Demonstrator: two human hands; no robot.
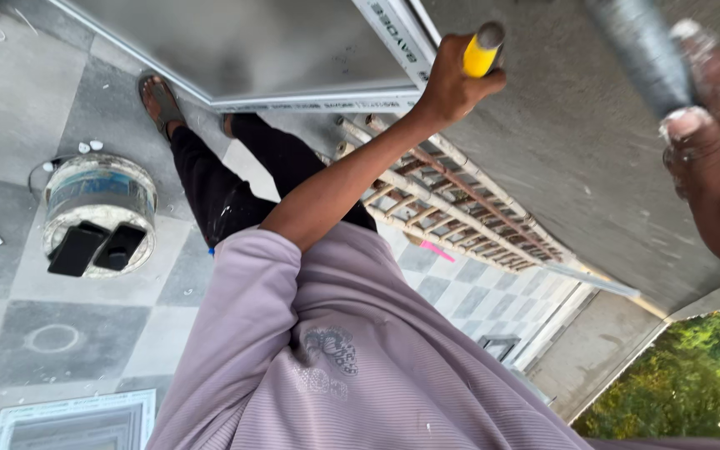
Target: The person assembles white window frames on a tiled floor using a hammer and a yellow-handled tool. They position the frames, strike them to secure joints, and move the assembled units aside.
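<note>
A grey plastered wall fills the upper right. At top centre the left hand grips a yellow-handled chisel; keep it steady. At right the right hand clasps a grey metal hammer handle.

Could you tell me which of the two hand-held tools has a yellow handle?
The yellow-handled tool in the left hand, against the grey wall; the right hand grips a dusty grey shaft.
</note>
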